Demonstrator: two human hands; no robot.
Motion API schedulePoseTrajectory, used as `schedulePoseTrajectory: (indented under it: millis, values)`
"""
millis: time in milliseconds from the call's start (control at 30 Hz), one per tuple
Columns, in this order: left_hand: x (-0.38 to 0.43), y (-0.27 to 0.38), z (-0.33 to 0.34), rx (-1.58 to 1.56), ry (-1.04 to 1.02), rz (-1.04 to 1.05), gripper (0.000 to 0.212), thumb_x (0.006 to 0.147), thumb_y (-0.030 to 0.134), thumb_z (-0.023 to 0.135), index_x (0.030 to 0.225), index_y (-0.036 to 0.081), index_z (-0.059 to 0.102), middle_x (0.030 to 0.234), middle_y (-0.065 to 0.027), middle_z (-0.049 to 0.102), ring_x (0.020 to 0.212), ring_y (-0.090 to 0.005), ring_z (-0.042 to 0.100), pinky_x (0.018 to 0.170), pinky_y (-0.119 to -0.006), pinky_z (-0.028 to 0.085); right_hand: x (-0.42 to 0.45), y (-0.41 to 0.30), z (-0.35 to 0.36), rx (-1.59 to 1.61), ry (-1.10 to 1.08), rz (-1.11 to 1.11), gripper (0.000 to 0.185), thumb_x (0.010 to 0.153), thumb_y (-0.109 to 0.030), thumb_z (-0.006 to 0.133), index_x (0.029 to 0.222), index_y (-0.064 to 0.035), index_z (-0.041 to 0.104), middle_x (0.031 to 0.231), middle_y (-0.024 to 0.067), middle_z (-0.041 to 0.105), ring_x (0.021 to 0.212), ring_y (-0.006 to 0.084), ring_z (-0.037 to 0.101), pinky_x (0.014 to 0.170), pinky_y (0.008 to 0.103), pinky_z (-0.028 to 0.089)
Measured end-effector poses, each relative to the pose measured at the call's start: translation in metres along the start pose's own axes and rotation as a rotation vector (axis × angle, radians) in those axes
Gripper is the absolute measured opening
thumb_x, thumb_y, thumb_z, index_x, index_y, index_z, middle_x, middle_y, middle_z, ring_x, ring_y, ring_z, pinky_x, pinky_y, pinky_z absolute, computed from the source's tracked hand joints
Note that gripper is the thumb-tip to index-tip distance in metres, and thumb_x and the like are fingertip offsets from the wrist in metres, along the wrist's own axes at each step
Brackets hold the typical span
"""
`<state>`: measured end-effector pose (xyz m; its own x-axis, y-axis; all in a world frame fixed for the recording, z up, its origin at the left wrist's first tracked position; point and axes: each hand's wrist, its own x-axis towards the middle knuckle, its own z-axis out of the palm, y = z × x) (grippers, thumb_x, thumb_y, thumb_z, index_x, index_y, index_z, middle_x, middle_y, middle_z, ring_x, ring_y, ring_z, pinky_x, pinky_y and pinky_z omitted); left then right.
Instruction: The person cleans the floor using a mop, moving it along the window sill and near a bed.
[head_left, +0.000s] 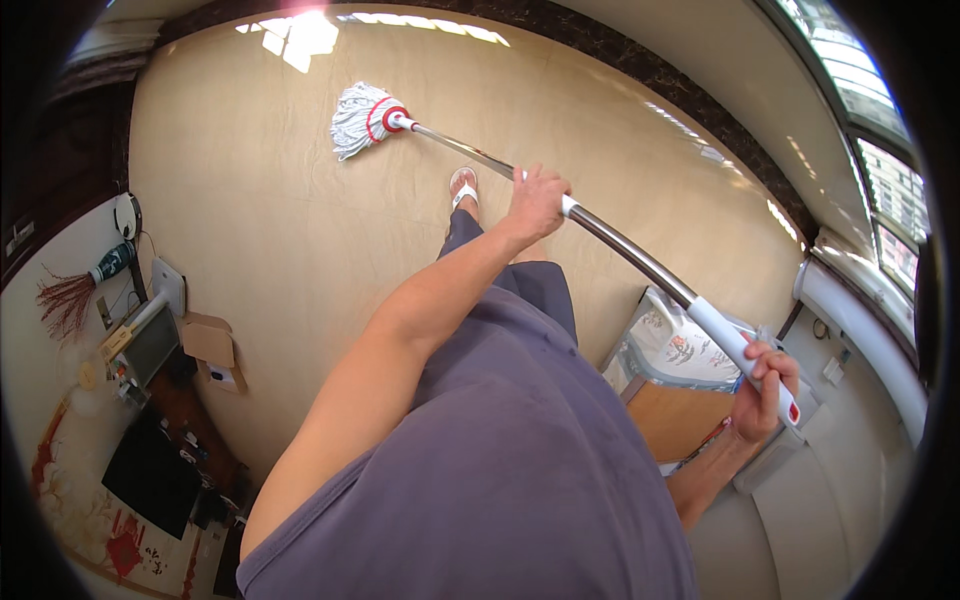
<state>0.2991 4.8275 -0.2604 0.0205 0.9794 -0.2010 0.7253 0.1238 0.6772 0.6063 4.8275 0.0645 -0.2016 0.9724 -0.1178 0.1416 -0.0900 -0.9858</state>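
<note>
A string mop stretches diagonally across the head view, its white string head (360, 122) with a red band lying on the floor at the upper left. My left hand (538, 201) grips the mop's metal pole (634, 251) near its middle, at a white collar. Around the white grip (724, 334) at the pole's upper end, close to its red-lined tip, my right hand (769, 386) is closed. My foot in a white flip-flop (463, 187) shows just below the pole; the other foot is hidden.
Pale tiled floor (285, 255) spreads around me, with sunlit patches at the top. To the left are a vase of dried branches (112, 259), an open cardboard box (210, 337) and a television (154, 472). Plastic-wrapped goods (675, 337) lie at my right, near a window (889, 180).
</note>
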Motion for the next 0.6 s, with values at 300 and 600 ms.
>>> schedulePoseTrajectory:
  millis: [300,600]
  values:
    - [0.029,0.140,0.024,-0.189,-0.432,0.274,0.014,0.074,0.011,0.067,0.084,0.019,0.071,0.089,-0.0043,0.068,0.099,-0.0245,0.064,0.088,-0.045,0.039,-0.046,-0.115,0.007,-0.218,0.000,-0.398,0.030,0.091,-0.018,0.047,0.116,-0.0030,0.057,0.071,0.0057,0.048,0.073,0.0234,0.055,0.100,0.0638,0.045]
    - [-0.062,-0.050,-0.048,-0.214,0.303,-0.064,0.028,0.076,0.010,0.073,0.104,0.008,0.068,0.096,-0.0105,0.067,0.097,-0.0321,0.063,0.096,-0.045,0.046,0.022,0.006,0.119,0.329,-0.175,-0.254,0.025,0.088,-0.013,0.054,0.111,-0.0036,0.056,0.067,0.0053,0.048,0.067,0.0225,0.057,0.100,0.0647,0.045]
